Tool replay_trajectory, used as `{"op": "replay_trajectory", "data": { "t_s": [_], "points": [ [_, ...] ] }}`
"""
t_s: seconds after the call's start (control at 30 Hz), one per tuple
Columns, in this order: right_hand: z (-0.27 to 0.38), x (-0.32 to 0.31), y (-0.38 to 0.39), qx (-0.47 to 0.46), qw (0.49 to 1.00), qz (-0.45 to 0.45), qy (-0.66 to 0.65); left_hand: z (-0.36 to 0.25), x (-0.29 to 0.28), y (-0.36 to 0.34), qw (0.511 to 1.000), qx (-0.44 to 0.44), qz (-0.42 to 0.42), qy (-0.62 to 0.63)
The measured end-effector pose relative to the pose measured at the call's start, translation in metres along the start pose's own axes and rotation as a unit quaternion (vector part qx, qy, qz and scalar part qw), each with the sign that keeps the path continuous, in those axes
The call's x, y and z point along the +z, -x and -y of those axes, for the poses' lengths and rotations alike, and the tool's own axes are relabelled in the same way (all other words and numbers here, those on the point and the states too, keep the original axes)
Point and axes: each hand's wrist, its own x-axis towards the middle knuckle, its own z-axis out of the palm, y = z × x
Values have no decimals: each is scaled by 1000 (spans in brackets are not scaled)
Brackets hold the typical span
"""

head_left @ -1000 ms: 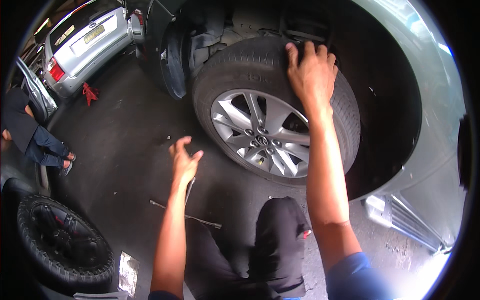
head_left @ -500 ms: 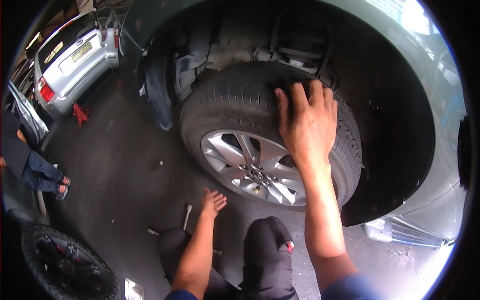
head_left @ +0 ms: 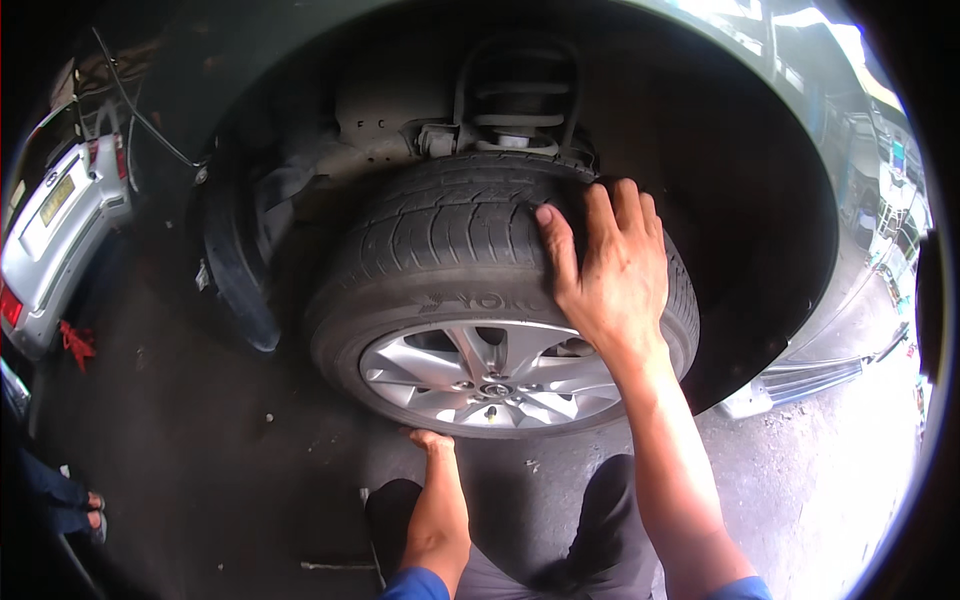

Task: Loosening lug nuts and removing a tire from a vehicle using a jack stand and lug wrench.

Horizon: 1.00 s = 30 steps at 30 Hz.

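A car wheel (head_left: 480, 270), a black tyre on a silver spoked rim (head_left: 430, 365), stands within the wheel arch of a grey-green car. My right hand (head_left: 615, 275) grips the tyre's top right, its fingers bent over the tread and the thumb apart on the near side. At the wheel's bottom edge, left of its middle, is my left hand (head_left: 433, 440); it touches the tyre from below and its fingers are hidden there. The wheel's lug nuts show around the hub, and a coil spring (head_left: 515, 120) is visible behind the tyre.
A dark liner flap (head_left: 235, 280) hangs at the arch's left. Metal wrench-like bars (head_left: 335, 567) lie on the floor by my knees. A silver vehicle (head_left: 60, 225) with a red cloth (head_left: 76, 343) near it is at left. Another person's legs (head_left: 60, 495) show at lower left.
My left hand has gone from open in front of the wheel to its lower edge. My right hand stays on the tyre. The view has shifted and the wheel now faces me more squarely.
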Motion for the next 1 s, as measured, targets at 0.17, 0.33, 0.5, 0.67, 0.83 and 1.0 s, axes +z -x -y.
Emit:
{"op": "replay_trajectory", "data": {
  "t_s": [0.17,0.33,0.5,0.67,0.83,1.0],
  "points": [
    [7,-6,-4,5,999,41,-13,-8,10,5,994,3,10,113],
    [2,-7,-12,9,997,81,-7,8,23,12,998,51,-47,9],
    [17,-7,-18,2,997,77,-24,-7,-7,-49,964,204,-62,-161],
    [3,-8,-16,2,996,85,-16,10,1,-25,994,101,-18,29],
    [3,-10,-18,10,997,72,-32,-17,11,2,998,33,-2,62],
    [-13,-12,6,-46,980,-63,-186,-82,55,62,947,249,-102,-176]
  ]
}}
